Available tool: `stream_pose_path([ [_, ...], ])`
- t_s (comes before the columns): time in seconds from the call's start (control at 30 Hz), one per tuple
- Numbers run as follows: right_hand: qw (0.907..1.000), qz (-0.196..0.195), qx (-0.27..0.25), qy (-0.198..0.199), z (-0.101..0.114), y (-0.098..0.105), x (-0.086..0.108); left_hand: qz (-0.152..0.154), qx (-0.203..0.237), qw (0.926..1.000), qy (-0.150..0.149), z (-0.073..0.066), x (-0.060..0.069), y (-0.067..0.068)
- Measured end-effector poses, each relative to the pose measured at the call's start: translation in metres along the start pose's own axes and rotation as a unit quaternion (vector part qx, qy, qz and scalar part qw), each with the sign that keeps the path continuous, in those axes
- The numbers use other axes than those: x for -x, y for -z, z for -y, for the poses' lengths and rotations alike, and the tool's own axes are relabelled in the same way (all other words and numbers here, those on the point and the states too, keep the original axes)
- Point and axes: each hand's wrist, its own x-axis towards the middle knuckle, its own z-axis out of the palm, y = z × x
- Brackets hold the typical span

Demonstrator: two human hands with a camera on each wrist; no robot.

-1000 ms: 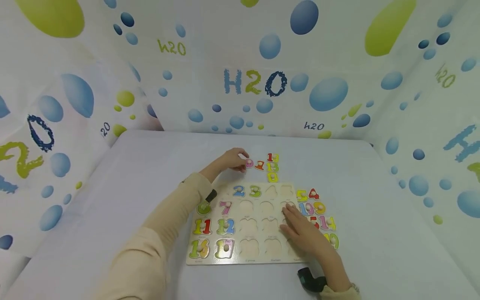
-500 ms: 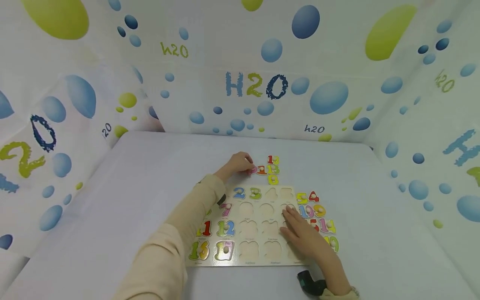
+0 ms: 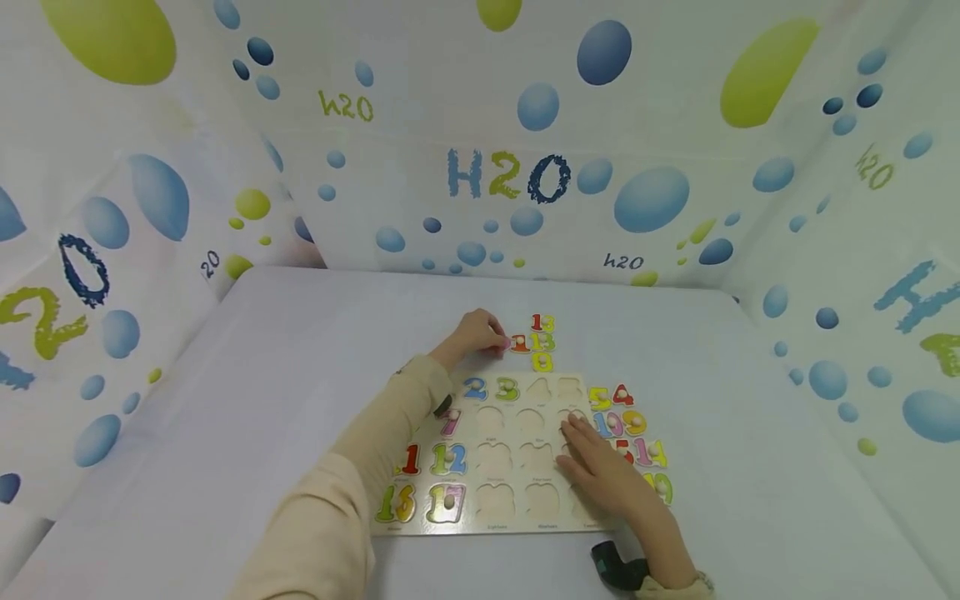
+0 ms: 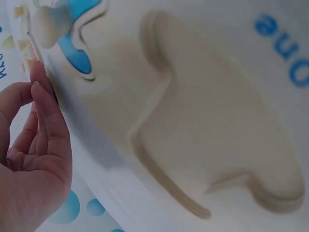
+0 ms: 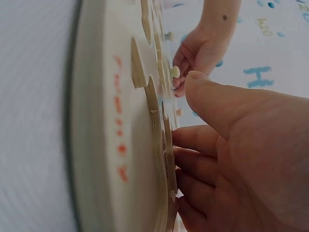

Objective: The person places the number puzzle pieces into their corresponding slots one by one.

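In the head view my left hand (image 3: 478, 332) is beyond the wooden number board (image 3: 516, 475), its thumb and forefinger pinching a pink number piece (image 3: 507, 342) mostly hidden by the fingers. Close to its right lies an orange 1 piece (image 3: 520, 343). The left wrist view has the left hand (image 4: 41, 140) with fingertips together, near the board's recess marked "One" (image 4: 207, 121) and the blue 2 piece (image 4: 79, 53). My right hand (image 3: 603, 467) rests with extended fingers on the board's right side. In the right wrist view, this right hand (image 5: 241, 154) touches the board's surface.
Beyond the board a column holds a red-and-yellow piece (image 3: 543, 322), a green-and-yellow 13 (image 3: 543, 342) and a yellow 0 (image 3: 542, 362). Right of the board lie several pieces, including a red 4 (image 3: 622, 395) and yellow 5 (image 3: 599, 398). A patterned curtain (image 3: 420, 167) surrounds the table.
My left hand has moved right and slightly nearer, bringing the pink piece up beside the orange 1, which has turned upright. The right hand stays on the board.
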Motion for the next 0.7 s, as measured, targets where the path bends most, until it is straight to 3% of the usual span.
stream_pose_path([
  [0.13,0.9999,0.013,-0.001,-0.005,-0.001,0.0,-0.001,0.029,0.04,0.9985,-0.021,0.005,0.006,0.014],
  [0.2,0.9999,0.011,0.005,-0.005,-0.002,0.001,-0.002,0.05,0.073,0.9954,-0.036,0.009,0.011,0.028],
  [0.3,0.9999,0.004,0.015,-0.005,-0.002,-0.002,-0.002,0.078,0.086,0.9923,-0.042,0.022,0.028,0.053],
  [0.47,0.9997,-0.002,0.023,0.003,-0.002,-0.001,-0.001,0.112,0.031,0.9929,-0.024,0.051,0.065,0.084],
  [0.6,0.9998,-0.004,0.019,0.007,-0.001,-0.001,-0.001,0.147,-0.004,0.9892,-0.002,0.071,0.089,0.093],
  [0.7,0.9998,-0.003,0.018,0.002,-0.001,-0.003,-0.001,0.161,-0.015,0.9868,-0.007,0.08,0.099,0.093],
])
